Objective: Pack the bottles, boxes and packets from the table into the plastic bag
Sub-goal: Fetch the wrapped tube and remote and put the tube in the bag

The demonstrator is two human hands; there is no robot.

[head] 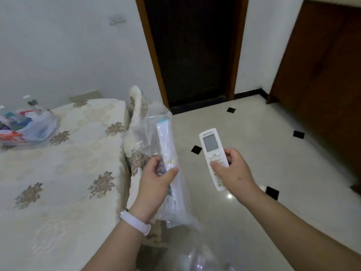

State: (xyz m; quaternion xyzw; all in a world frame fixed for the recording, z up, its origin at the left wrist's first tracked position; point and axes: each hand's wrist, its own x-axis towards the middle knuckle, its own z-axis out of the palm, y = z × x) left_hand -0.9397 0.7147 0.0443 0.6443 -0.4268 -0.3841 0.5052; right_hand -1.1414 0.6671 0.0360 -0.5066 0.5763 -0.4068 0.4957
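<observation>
Left hand: fingers and thumb curled round a clear plastic sleeve held upright beside the worktop's corner. Inside the sleeve is a long white unit with a teal end; its print is too small to read.

Right hand: grips a white remote control over the tiled floor, thumb on the round keypad. There is a grey screen, a logo strip above it and two characters below it, none legible.

Plastic bag: lies on the cloth-covered worktop at the far left, well apart from both hands, with bottles and coloured packets showing inside; labels blurred.

White strap on the left wrist.
</observation>
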